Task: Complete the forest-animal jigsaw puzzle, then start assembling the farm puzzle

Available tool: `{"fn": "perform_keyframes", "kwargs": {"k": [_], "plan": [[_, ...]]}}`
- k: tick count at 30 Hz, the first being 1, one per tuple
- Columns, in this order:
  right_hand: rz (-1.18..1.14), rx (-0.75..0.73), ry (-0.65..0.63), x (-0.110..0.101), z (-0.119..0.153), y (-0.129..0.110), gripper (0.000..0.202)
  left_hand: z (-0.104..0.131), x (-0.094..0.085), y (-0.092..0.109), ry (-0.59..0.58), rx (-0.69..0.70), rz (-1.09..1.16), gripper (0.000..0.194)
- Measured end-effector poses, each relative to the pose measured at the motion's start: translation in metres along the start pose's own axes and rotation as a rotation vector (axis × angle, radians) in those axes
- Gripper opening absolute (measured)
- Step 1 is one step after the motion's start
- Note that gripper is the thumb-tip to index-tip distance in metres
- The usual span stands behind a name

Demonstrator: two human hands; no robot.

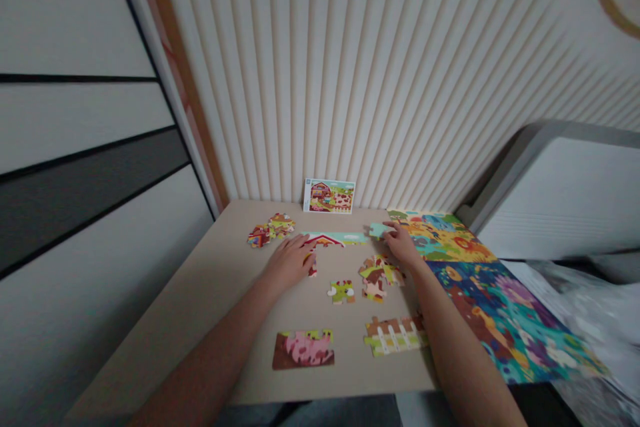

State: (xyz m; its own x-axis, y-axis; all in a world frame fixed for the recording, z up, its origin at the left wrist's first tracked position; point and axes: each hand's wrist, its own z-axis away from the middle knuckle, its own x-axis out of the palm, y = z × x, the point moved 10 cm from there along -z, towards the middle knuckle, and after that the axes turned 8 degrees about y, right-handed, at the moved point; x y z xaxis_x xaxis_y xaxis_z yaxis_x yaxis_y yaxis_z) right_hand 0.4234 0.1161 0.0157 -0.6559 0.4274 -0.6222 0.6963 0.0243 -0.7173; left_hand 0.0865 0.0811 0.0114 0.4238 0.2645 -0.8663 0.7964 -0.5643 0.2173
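My left hand (291, 260) lies flat with its fingers spread over the left end of a joined puzzle strip (350, 238) that shows a red roof and sky. My right hand (399, 242) pinches a pale blue-green puzzle piece (377, 230) just off the strip's right end. Below the strip are a loose green piece (342, 291) and a small heap of pieces (377, 275). Nearer to me lie a joined pig section (304, 349) and a white fence section (397, 335), the latter partly behind my right forearm.
A farm picture card (329, 196) leans against the ribbed wall. Another heap of pieces (270, 229) lies at the back left. Two colourful pictures (450, 237) cover the table's right side, beside plastic bags (595, 300).
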Motion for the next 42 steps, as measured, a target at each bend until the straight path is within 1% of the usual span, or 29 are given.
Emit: {"fn": "perform_keyframes", "kwargs": {"k": [2,5,10,13,17,22,30,35,40,42], "plan": [[0.032,-0.013,0.003,0.0,-0.002,0.002,0.04,0.001,0.002,-0.003,-0.046,-0.017,-0.006,0.043],[0.085,-0.044,-0.022,0.006,-0.003,-0.002,0.037,0.002,0.0,-0.005,-0.077,-0.015,-0.008,0.043],[0.169,-0.09,-0.08,0.017,0.001,-0.01,0.029,0.004,-0.007,-0.009,-0.071,-0.006,-0.021,0.044],[0.222,-0.111,-0.09,0.021,0.003,-0.015,0.026,0.006,-0.01,-0.01,-0.065,-0.004,-0.026,0.044],[0.286,-0.14,-0.096,0.023,0.004,-0.024,0.026,0.007,-0.011,-0.011,-0.051,-0.007,-0.034,0.042],[0.36,-0.16,-0.116,0.024,0.006,-0.028,0.028,0.007,-0.008,-0.014,-0.06,-0.011,-0.037,0.043],[0.476,-0.191,-0.144,0.028,0.012,-0.039,0.031,0.007,-0.006,-0.014,-0.041,0.002,-0.013,0.042],[0.545,-0.208,-0.121,0.027,0.017,-0.05,0.034,0.008,-0.003,-0.016,-0.044,-0.008,-0.028,0.042],[0.583,-0.234,-0.048,0.026,0.024,-0.061,0.033,0.008,-0.003,-0.015,-0.052,-0.007,-0.034,0.044],[0.565,-0.238,-0.015,0.022,0.023,-0.061,0.031,0.008,-0.004,-0.015,-0.052,-0.009,-0.036,0.044]]}}
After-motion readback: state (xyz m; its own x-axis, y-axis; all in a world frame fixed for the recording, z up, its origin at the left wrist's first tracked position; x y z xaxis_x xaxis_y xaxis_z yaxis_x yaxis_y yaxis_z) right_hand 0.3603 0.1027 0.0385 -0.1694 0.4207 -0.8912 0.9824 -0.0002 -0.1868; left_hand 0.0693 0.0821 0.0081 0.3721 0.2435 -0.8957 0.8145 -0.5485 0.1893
